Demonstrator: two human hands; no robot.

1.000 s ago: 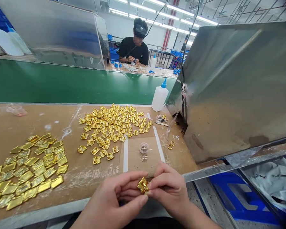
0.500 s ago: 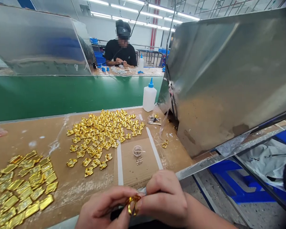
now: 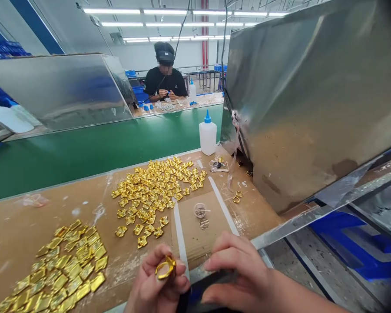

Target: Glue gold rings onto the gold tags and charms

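The left hand (image 3: 159,284) is holding a gold ring-shaped piece (image 3: 165,267) in front of the clear cup (image 3: 200,210) and to its left; its grip is clamping on the piece between thumb and fingers, and the round loop is showing. The right hand (image 3: 241,269) is hovering in front of the cup and to its right, its grip standing apart, with thumb and fingertips parted.

The cup is resting on a cardboard sheet (image 3: 203,248) on the counter (image 3: 16,230), and a pale stick is leaning across its rim. A spread of small gold pieces (image 3: 163,182) is lying to the left of the cup and behind it, while flat gold plates (image 3: 68,267) are lying farther left and in front. Two loose gold rings (image 3: 237,198) are lying to the right of the cup. A white bottle (image 3: 208,137) with a blue nozzle is standing upright behind it.

Well beyond the cup, a co-worker (image 3: 165,82) is sitting with both hands together at something small and blue. A headband (image 3: 164,56) and a dark shirt (image 3: 153,82) are each showing a small pale mark, both too tiny for reading.
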